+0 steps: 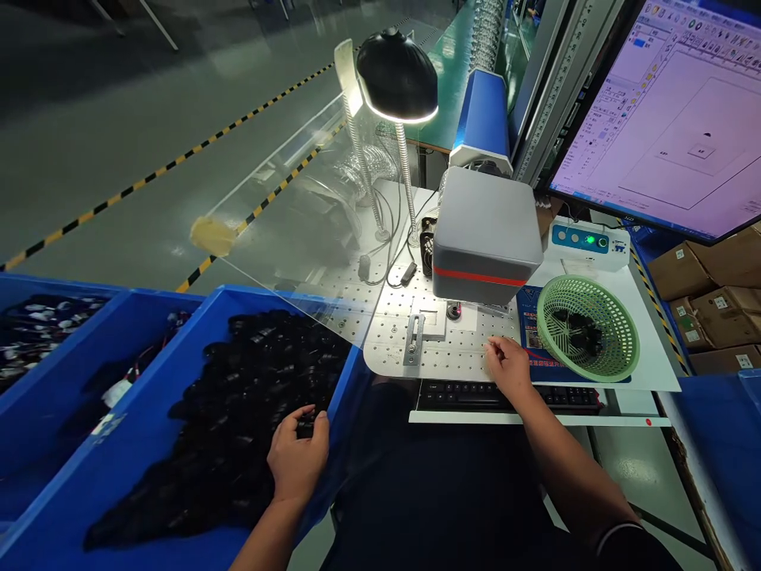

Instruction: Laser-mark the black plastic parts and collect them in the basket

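Observation:
My left hand (299,457) is over a blue bin (208,381) heaped with small black parts (238,412). Its thumb and forefinger are curled round a black part (305,428), whose exact kind I cannot make out against the pile. My right hand (510,367) rests by the front edge of a perforated metal plate (380,349), fingers curled in; whatever lies inside them, if anything, is hidden. Ahead of it, a small round black part (453,310) sits on the plate beneath a grey machine head (487,230). A slotted metal bracket (414,339) stands to its left.
A green basket (631,349) holding several black parts is at the right, beside a control box (588,240). A keyboard (457,394) lies under the plate's edge. A lit lamp (397,75), a clear sheet (285,238) and a monitor (666,119) rise around the plate.

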`<state>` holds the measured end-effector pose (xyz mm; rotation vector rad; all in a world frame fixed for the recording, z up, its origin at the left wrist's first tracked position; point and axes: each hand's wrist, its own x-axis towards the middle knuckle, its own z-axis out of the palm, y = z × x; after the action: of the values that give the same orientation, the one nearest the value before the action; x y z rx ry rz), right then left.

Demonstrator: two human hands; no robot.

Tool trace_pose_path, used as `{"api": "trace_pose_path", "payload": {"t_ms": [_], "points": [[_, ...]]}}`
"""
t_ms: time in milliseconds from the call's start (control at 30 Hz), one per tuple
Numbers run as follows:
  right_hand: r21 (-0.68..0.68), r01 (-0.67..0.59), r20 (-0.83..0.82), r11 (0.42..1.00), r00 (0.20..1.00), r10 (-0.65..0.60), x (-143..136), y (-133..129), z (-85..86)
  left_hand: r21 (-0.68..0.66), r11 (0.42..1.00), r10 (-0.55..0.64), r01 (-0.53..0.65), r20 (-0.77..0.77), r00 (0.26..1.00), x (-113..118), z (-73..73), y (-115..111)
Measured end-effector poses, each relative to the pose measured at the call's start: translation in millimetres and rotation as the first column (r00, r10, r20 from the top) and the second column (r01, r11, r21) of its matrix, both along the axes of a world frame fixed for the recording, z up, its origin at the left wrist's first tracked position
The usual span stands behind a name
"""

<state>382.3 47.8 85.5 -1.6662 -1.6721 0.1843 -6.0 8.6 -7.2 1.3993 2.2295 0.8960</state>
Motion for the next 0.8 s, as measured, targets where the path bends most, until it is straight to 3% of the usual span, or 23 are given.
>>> {"api": "trace_pose_path", "payload": {"t_ms": [233, 567, 800], "points": [[0.01, -0.024, 0.104, 1.0, 0.994, 0.023, -3.3, -1.2, -4.5, -0.055, 0.998, 0.025, -0.024, 0.015, 1.0, 4.0, 10.1, 1.0], [0.021, -0.024, 0.137, 0.999, 0.99, 0.021, -5.5, -3.3, -4.6, -0.105, 0.994, 0.047, -0.042, 0.038, 0.998, 3.4, 6.9, 4.1], [-0.06, 0.064, 0.097, 0.996, 0.994, -0.058, -9.6, 8.9, -5.0, -0.175, 0.983, 0.063, -0.047, 0.089, 0.994, -3.1, 22.4, 3.5]]}}
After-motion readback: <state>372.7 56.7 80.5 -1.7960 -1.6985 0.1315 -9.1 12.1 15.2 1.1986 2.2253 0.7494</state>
